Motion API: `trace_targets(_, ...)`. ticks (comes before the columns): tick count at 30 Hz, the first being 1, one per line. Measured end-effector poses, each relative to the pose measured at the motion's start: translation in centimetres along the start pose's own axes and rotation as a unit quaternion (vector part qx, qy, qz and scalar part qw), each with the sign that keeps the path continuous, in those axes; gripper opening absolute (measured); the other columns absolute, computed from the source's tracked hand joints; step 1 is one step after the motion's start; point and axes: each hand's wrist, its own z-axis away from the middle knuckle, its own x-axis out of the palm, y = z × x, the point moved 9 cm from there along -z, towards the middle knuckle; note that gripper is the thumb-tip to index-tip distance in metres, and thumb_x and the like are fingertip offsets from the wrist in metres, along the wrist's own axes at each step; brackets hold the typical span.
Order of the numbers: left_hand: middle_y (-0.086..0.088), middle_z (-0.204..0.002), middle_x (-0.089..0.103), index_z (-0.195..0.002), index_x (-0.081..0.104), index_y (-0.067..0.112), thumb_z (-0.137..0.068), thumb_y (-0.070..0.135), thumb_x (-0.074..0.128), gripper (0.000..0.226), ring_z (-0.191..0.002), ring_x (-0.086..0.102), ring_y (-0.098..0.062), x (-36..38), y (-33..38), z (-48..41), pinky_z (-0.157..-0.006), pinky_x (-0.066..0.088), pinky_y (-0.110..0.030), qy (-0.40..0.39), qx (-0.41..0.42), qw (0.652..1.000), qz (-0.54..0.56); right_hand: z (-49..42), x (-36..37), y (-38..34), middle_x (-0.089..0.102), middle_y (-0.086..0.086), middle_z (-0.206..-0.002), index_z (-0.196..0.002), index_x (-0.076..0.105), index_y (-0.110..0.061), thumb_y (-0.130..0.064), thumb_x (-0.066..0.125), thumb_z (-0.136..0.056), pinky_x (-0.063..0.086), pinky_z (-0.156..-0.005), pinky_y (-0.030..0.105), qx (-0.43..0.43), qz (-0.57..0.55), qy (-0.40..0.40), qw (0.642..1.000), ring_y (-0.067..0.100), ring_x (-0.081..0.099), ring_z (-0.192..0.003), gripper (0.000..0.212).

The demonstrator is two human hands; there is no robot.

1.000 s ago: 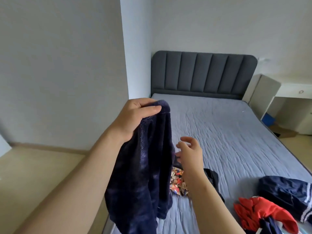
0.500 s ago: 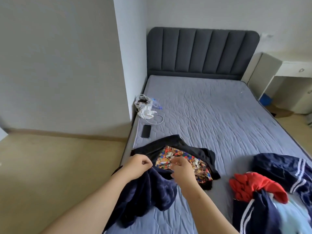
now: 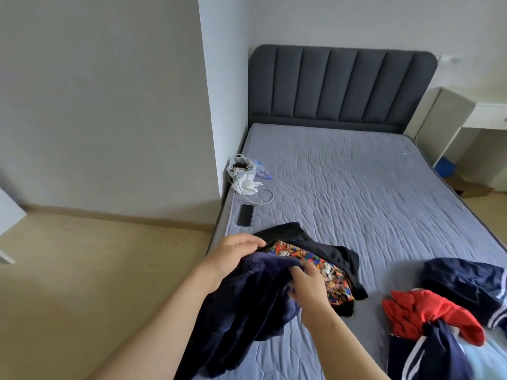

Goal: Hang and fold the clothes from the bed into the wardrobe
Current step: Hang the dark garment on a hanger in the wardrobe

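Gripping now: the left hand [image 3: 233, 256] curls its fingers over the top edge of the navy fleece garment [image 3: 247, 311]; the right hand [image 3: 308, 283] pinches the same edge just beside it, fingertips tucked into the fabric.
Garment position: bunched on the near left corner of the bed [image 3: 356, 201], its lower part spilling off the mattress side toward the floor.
Direction from the grip: the bulk lies below both hands and toward the person; none of it reaches past the hands toward the headboard [image 3: 340, 83].
Long axis: from the held edge down toward the lower left of the view, roughly along the left forearm.
Pointing: the held edge faces the headboard and the free end points back at the person. I cannot tell which end is waistband or hem.
Held edge: a short span between the 2 hands, running left to right, with the left hand slightly farther up the bed.
Nearer hand: both hold it; the left sits over the bulk, the right at its inner side.
Neighbour: a black garment with a colourful print [image 3: 329, 270] lies flat just beyond, touching the navy fabric.
Next move, judged: the hands probably need to spread apart along the edge, opening the garment rightward over bare mattress.
Risk, judged: the printed garment may drag along.
Well apart: red garment [image 3: 428, 311] at right, phone [image 3: 245, 215] up the left edge.
Wardrobe: not in view.
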Motion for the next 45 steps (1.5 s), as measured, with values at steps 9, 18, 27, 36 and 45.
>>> trace_targets(9,-0.010,-0.130,0.051,-0.133,0.031,0.014,-0.073,0.049,0.060,0.075,-0.109,0.052,-0.025,-2.0,-10.2,-0.7,-0.093,0.042,-0.035,0.041,-0.225,0.906,-0.355,-0.1,0.8,-6.8,0.034,0.001,-0.054,-0.045,0.040,-0.018,-0.001,0.048,-0.067,0.026,-0.054,0.027,-0.066,-0.261,-0.059,0.961,0.015,0.032,-0.055,0.029)
trace_targets(18,-0.016,-0.124,0.043,-0.116,0.039,0.005,-0.091,0.017,0.050,0.030,-0.112,0.045,-0.033,-9.1,-8.5,2.0,-0.080,0.045,-0.041,0.344,-0.176,0.816,-0.429,0.0,-0.9,-3.0,0.039,-0.003,-0.044,-0.044,0.039,-0.017,-0.006,0.040,-0.076,0.033,-0.043,0.018,0.060,-0.356,-0.001,0.933,0.011,0.039,-0.037,0.033)
trace_targets(27,-0.020,-0.107,0.058,-0.121,0.050,0.006,-0.088,-0.003,0.040,0.036,-0.095,0.058,-0.034,-9.6,-11.1,-0.4,-0.077,0.050,-0.042,0.311,-0.278,0.898,0.138,-0.5,-1.9,-2.5,0.039,0.001,-0.059,-0.061,0.042,-0.017,-0.002,0.056,-0.078,0.028,-0.052,0.025,0.025,-0.189,0.042,0.981,0.015,0.037,-0.056,0.027)
trace_targets(36,0.001,-0.140,0.034,-0.135,0.040,0.021,-0.075,0.016,0.063,0.064,-0.125,0.040,-0.018,1.7,-0.7,-3.7,-0.101,0.037,-0.036,-0.047,0.115,0.906,-0.406,0.9,1.3,-5.6,0.040,0.001,-0.060,-0.064,0.041,-0.016,0.016,0.042,-0.069,0.028,-0.053,0.027,-0.076,-0.128,-0.084,0.985,0.015,0.036,-0.059,0.033)
trace_targets(45,0.004,-0.079,0.056,-0.083,0.046,0.030,-0.076,0.001,0.039,0.031,-0.075,0.055,-0.020,-3.2,1.8,-3.4,-0.058,0.038,-0.027,0.217,0.037,0.944,-0.246,1.3,-1.7,-5.9,0.051,-0.002,-0.066,-0.078,0.044,-0.020,0.006,0.044,-0.076,0.031,-0.043,0.021,-0.129,0.140,0.037,0.981,0.011,0.040,-0.051,0.026)
